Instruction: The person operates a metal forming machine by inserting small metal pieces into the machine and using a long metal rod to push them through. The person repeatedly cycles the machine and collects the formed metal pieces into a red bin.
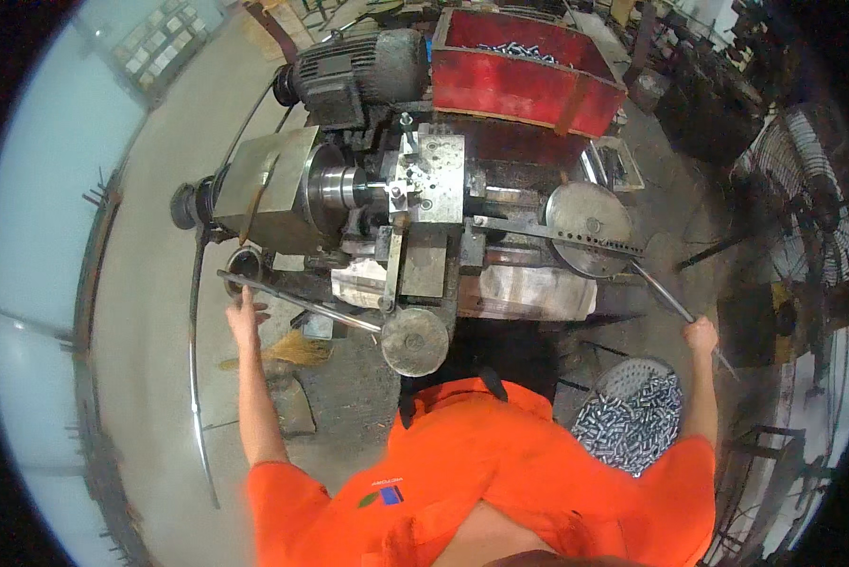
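My right hand is wrapped round a metal lever rod, which runs out from a large round disc at the machine's right. Fingers stretched, my left hand is at the outer end of another lever rod; the fingertips touch or nearly touch it. That rod joins a smaller disc at the machine's front. Between the hands is a small lathe, its round chuck facing a square metal tool block. A perforated flat bar links the block's side to the large disc.
Behind the lathe are a dark electric motor and a red bin holding small metal parts. A perforated basket with many shiny metal pieces stands by my right arm. A broom head lies near my left forearm; a fan stands far right.
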The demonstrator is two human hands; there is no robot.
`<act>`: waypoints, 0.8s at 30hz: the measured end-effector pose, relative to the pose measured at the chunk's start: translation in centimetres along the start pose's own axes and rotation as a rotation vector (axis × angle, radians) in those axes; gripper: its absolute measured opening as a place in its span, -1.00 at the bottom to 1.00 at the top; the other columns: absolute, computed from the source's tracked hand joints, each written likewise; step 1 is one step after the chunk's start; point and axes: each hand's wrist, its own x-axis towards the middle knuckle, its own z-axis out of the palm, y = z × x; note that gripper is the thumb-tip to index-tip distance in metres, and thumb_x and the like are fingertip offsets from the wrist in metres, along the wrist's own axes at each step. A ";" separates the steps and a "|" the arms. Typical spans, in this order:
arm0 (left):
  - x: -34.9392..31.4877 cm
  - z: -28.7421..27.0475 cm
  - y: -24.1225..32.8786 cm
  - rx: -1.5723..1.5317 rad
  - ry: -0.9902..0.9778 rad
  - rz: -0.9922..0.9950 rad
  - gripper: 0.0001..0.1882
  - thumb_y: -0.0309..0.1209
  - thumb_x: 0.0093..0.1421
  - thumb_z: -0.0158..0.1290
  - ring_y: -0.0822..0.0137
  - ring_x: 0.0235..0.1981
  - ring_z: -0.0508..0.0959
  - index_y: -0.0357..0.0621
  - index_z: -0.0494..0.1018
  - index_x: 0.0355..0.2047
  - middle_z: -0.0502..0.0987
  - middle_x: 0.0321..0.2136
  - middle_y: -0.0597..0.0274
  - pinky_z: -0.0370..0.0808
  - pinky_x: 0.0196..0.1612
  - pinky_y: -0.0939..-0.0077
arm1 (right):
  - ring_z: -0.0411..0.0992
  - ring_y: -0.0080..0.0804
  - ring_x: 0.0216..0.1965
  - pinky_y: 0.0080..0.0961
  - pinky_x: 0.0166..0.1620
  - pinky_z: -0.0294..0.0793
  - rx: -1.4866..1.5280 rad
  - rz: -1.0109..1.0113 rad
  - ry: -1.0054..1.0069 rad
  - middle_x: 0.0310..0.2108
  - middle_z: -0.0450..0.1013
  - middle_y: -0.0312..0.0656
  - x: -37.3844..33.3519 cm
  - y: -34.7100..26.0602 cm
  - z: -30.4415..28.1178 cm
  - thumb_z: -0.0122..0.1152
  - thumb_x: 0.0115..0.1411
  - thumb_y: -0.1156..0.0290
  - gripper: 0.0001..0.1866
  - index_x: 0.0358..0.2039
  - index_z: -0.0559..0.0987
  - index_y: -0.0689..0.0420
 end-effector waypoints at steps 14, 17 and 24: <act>-0.4 5.7 -0.8 -0.184 0.197 -0.034 -0.73 -0.31 0.13 -0.02 0.38 -0.75 0.35 -0.34 0.39 -0.39 0.37 -0.67 0.21 0.32 -0.74 0.47 | 0.20 -0.59 -0.68 -0.62 -0.61 0.14 1.267 0.256 -0.680 -0.67 0.27 -0.37 -24.8 -11.9 -4.6 0.03 -0.21 0.50 -0.60 -0.26 0.52 0.30; 0.5 5.1 -2.0 -0.152 0.177 -0.006 -0.71 -0.29 0.12 0.00 0.36 -0.77 0.34 -0.35 0.36 -0.44 0.35 -0.68 0.21 0.31 -0.75 0.46 | 0.12 -0.62 -0.80 -0.63 -0.73 0.03 1.351 0.287 -0.679 -0.76 0.21 -0.38 -25.5 -13.0 -5.2 -0.01 -0.20 0.50 -0.59 -0.25 0.50 0.30; 0.5 4.8 -0.5 -0.099 0.090 -0.046 -0.63 -0.28 0.13 0.00 0.20 -0.76 0.41 -0.47 0.32 -0.33 0.41 -0.60 0.09 0.45 -0.70 0.35 | 0.20 -0.53 -0.63 -0.54 -0.53 0.21 1.166 0.064 -0.536 -0.67 0.27 -0.30 -24.7 -11.5 -4.3 0.06 -0.19 0.47 -0.68 -0.35 0.52 0.30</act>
